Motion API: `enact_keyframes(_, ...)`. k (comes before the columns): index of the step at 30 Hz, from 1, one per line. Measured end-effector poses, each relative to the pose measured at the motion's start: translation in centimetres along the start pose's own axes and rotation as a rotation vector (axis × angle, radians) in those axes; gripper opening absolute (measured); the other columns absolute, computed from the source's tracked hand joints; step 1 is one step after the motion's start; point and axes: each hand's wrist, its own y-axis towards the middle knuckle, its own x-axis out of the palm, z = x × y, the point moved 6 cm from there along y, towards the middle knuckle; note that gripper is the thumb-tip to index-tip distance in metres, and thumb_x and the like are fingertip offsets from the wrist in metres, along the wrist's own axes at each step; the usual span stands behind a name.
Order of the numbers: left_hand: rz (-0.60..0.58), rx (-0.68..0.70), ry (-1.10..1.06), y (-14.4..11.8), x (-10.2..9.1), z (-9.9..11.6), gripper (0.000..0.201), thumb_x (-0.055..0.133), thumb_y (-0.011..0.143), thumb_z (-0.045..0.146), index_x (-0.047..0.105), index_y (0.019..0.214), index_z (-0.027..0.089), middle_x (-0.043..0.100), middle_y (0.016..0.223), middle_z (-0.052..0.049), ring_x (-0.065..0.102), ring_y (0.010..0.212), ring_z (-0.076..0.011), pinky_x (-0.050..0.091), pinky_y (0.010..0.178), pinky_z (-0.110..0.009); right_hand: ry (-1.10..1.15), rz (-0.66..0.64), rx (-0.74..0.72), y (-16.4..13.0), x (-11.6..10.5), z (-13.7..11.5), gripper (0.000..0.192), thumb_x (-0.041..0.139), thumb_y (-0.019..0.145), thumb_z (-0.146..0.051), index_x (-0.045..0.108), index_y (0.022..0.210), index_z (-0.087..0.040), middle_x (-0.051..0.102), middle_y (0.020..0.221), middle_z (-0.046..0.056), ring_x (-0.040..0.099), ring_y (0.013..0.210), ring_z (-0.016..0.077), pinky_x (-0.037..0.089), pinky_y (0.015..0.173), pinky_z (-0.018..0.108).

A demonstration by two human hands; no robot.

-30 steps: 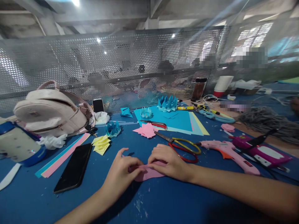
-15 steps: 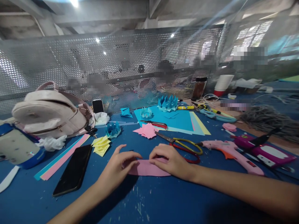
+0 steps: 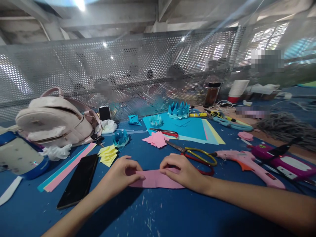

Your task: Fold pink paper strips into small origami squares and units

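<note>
A pink paper strip [image 3: 153, 180] stretches between my hands, low over the blue table. My left hand [image 3: 124, 171] pinches its left end between thumb and fingers. At the right end, my right hand [image 3: 178, 169] grips the strip, with the thumb along the near face and the fingers curled behind. Just beyond lie a pile of pink paper pieces [image 3: 158, 139] and scissors [image 3: 190, 153] with yellow and red handles. A stack of yellow paper pieces [image 3: 108, 154] sits beyond my left hand.
A black phone [image 3: 77, 181] and paper strips [image 3: 67, 166] lie left, near a backpack [image 3: 56, 121]. Right are a pink glue gun [image 3: 249, 166] and a purple device [image 3: 283, 163]. Folded blue paper crowns [image 3: 178, 111] and coloured sheets [image 3: 192, 130] lie at the back.
My left hand has shifted slightly left, and more of the pink paper strip shows between my hands. My right hand keeps its grip. The view has shifted a little.
</note>
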Motion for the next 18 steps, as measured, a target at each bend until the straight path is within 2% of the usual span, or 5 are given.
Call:
enact_keyframes(4,0.003,-0.005,-0.008,0.1,-0.4,0.3,0.019,0.064,0.087,0.027,0.071,0.069,0.023,0.07,0.067,0.006,0.063,0.064,-0.0137,0.04,0.102,-0.04,-0.006,-0.003,0.04,0.1,0.0,0.2,0.018,0.058,0.092,-0.03,0.065,0.08,-0.018,0.069,0.077,0.001,0.058,0.072,0.0141,0.041,0.068,0.025)
enact_keyframes(7,0.014,-0.005,-0.003,0.2,-1.0,0.5,0.022,0.056,0.089,0.025,0.071,0.073,0.022,0.071,0.072,0.002,0.062,0.069,-0.0158,0.047,0.084,-0.033,0.004,-0.005,0.073,0.2,-0.1,0.4,0.017,0.058,0.091,-0.028,0.064,0.079,-0.018,0.068,0.078,0.001,0.058,0.073,0.0144,0.04,0.068,0.025)
enact_keyframes(11,0.055,-0.059,0.01,0.0,-1.9,0.5,0.021,0.052,0.089,0.022,0.069,0.078,0.021,0.071,0.079,-0.001,0.061,0.073,-0.0169,0.044,0.067,-0.026,0.044,-0.005,0.094,0.4,-0.1,0.4,0.019,0.057,0.092,-0.029,0.062,0.077,-0.018,0.066,0.076,0.001,0.057,0.071,0.014,0.041,0.067,0.024)
enact_keyframes(15,0.058,-0.069,0.005,0.0,-1.6,0.6,0.02,0.055,0.089,0.026,0.067,0.075,0.02,0.069,0.075,-0.001,0.061,0.071,-0.017,0.046,0.072,-0.029,0.066,-0.006,0.098,0.4,-0.1,0.2,0.02,0.056,0.092,-0.03,0.061,0.077,-0.017,0.066,0.077,0.002,0.058,0.072,0.0139,0.041,0.068,0.024)
enact_keyframes(18,0.087,0.035,0.053,0.5,-1.8,2.0,0.015,0.064,0.086,0.026,0.065,0.072,0.021,0.069,0.071,0.003,0.061,0.065,-0.0148,0.044,0.094,-0.039,0.052,-0.011,0.108,0.2,-0.1,0.3,0.021,0.056,0.093,-0.031,0.062,0.078,-0.017,0.066,0.077,0.002,0.057,0.072,0.0143,0.041,0.068,0.024)
